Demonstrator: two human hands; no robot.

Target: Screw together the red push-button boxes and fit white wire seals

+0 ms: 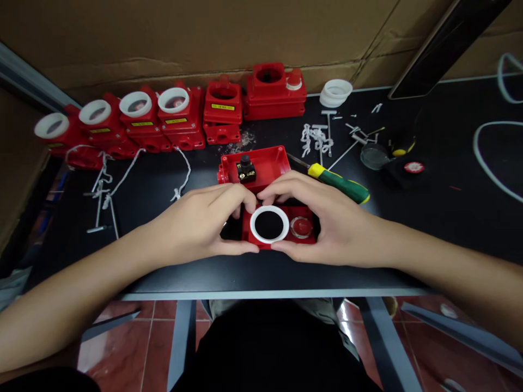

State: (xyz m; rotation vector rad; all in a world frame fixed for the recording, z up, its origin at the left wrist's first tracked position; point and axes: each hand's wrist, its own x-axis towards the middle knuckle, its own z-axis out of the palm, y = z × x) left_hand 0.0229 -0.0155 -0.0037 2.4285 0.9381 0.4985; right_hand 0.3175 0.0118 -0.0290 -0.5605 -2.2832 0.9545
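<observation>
- A black shirt (269, 348) fills the near foreground at the table (204, 277), a worker's bare forearms reaching in from both sides;
- the lid (295, 211), red, lies between the two hands near the table's front edge; a white ring (286, 224) rests around its round opening, a red button (301, 227) beside it;
- the left hand (200, 220) pinches the lid's left part, thumb along the near edge, curled fingers at the far edge; the right hand (339, 223) arches over the other end in a like pinch, thumb and fingertips close to the ring; whether they grip the ring too cannot be told;
- just beyond, the base (269, 169) stands open, a black switch (247, 170) inside; a screwdriver (341, 184) lies at its right;
- the work looks midway: the ring is on the lid, though how firmly it is seated cannot be told; lid and base remain to be joined, by the look of it;
- behind, four boxes (180, 122) with rings and cords appear largely finished; a fifth box (223, 111), its top askew, and a sixth box (275, 98) lack rings; spare rings (335, 93) wait nearby.
</observation>
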